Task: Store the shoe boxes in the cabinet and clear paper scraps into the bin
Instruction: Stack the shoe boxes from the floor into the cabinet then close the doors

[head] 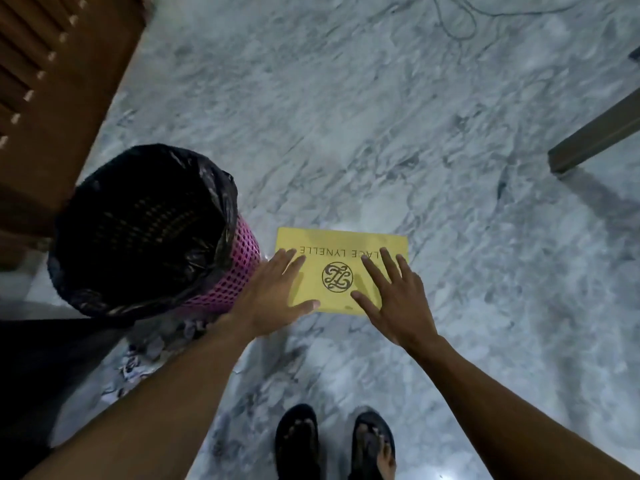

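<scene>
Lying on the marble floor (346, 133) just right of the pink mesh bin (239, 271), the yellow shoe box (346, 241) runs lengthwise side to side, left hand (277, 296) and right hand (398, 299) at opposite ends, fingers (376, 276) spread, gripping nothing.

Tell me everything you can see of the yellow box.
The yellow box lies flat on the marble floor with its rectangular top facing up, and it looks like matte cardboard. Black print reads LACE LYNELLE, upside down from this view, with a round monogram emblem nearer the person. Its sides are hidden, so its depth cannot be told. It sits just right of the bin; whether they touch is unclear. The left hand and right hand lie spread over its left and right parts, fingers straight, seemingly pressing on it.
</scene>
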